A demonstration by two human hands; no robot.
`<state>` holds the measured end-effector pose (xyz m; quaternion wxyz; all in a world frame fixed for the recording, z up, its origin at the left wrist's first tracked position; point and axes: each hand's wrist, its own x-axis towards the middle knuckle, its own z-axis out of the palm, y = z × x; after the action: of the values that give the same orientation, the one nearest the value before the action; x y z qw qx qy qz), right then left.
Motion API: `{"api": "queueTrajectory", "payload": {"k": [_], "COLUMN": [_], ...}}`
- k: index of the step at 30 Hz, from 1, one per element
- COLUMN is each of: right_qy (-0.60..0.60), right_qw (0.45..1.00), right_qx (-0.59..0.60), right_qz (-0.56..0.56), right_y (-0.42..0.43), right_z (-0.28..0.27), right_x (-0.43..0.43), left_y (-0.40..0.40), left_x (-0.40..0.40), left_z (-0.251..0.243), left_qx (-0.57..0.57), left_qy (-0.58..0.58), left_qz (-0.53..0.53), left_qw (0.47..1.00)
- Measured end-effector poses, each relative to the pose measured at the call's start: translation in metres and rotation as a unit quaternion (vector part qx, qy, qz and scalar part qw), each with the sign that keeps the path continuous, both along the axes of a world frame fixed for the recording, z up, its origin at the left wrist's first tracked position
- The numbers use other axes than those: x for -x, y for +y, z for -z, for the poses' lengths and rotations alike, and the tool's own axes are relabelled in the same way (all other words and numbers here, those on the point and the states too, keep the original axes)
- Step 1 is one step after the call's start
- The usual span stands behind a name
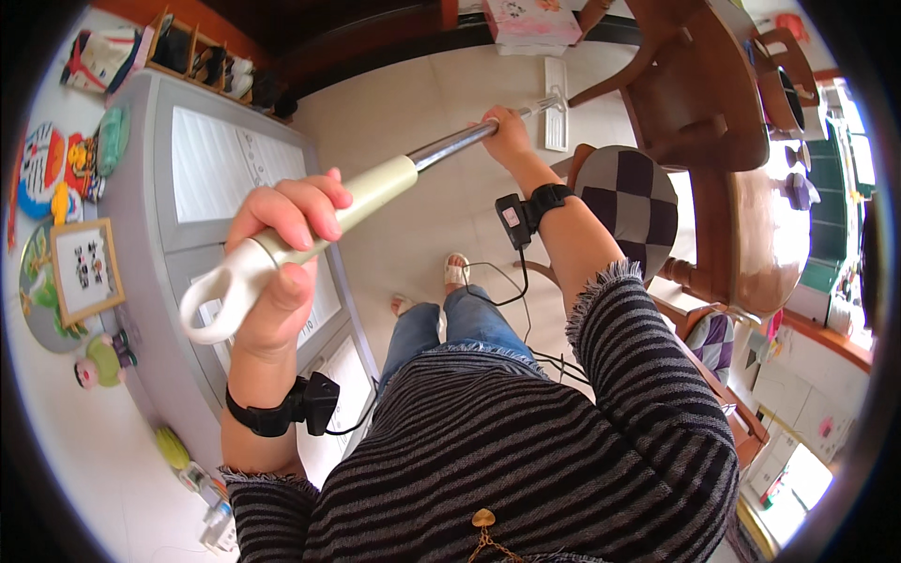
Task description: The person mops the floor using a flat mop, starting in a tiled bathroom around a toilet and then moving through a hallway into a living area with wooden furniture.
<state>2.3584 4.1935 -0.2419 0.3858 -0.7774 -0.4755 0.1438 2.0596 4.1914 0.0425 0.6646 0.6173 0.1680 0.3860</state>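
Note:
A long flat mop slants across the view, its pale green grip (376,184) nearest me and its metal pole (450,146) running out to the upper right. My left hand (281,236) wraps the grip just above the white hanging loop (229,292) at its end. Farther along, my right hand (510,137) is closed around the metal pole. The white rectangular mop head (555,130) lies flat on the tiled floor beside a wooden chair's leg. Its underside is hidden.
A dark wooden chair (693,91) and a checkered seat cushion (623,211) stand on the right. The grey cabinet (141,183) is on the left, with a shoe rack (211,60) near its far end. A pink box (531,21) sits ahead. Black cables (524,281) hang from my wrist devices.

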Motion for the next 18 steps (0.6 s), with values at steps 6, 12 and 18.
{"api": "queueTrajectory", "payload": {"k": [6, 12, 18], "right_qy": [-0.015, -0.068, -0.176], "right_qw": [0.992, 0.973, 0.91], "right_qx": [0.098, 0.138, 0.101], "right_qz": [-0.08, -0.171, -0.362], "right_y": [-0.035, -0.08, -0.155], "right_z": [0.002, -0.024, -0.071], "right_x": [0.049, 0.159, 0.3], "left_y": [-0.068, -0.151, -0.248], "left_x": [0.054, 0.149, 0.264], "left_z": [0.004, -0.016, -0.072], "left_qx": [0.015, -0.056, -0.159], "left_qy": [0.044, 0.094, 0.076], "left_qz": [-0.061, -0.167, -0.249], "left_qw": [0.997, 0.98, 0.952]}}
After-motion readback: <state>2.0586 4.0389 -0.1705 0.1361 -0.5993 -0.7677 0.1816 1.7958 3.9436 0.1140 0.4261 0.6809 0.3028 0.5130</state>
